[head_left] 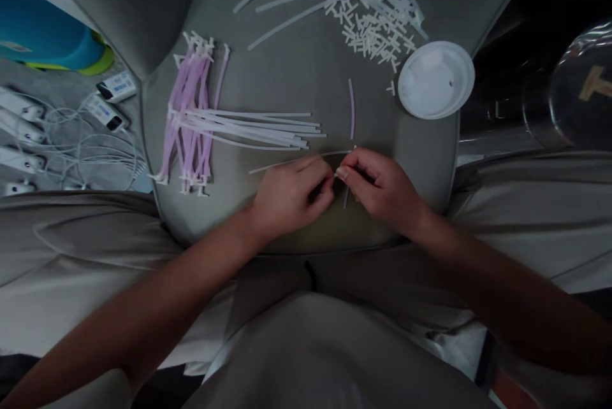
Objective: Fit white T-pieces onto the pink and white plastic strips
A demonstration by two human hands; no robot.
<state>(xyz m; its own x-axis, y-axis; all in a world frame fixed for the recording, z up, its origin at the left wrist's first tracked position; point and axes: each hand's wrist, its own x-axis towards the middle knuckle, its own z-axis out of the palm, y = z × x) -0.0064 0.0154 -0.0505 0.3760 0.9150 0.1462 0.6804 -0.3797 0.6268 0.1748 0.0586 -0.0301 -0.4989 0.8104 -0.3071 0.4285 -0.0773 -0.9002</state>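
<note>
Left fingers (pixel 326 181) and right fingers (pixel 347 174) — white piece (pixel 336 174) pinched between their tips.

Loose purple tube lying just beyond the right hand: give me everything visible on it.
The purple tube is short, slim and slightly bent, plastic by its look. Both ends look bare, with no connector fitted; whether it is hollow is too small to tell. It lies on the grey seat, pointing away from the person, between the right hand and the white connectors. Only the seat appears to touch it; its near end stops just short of the hand.
</note>
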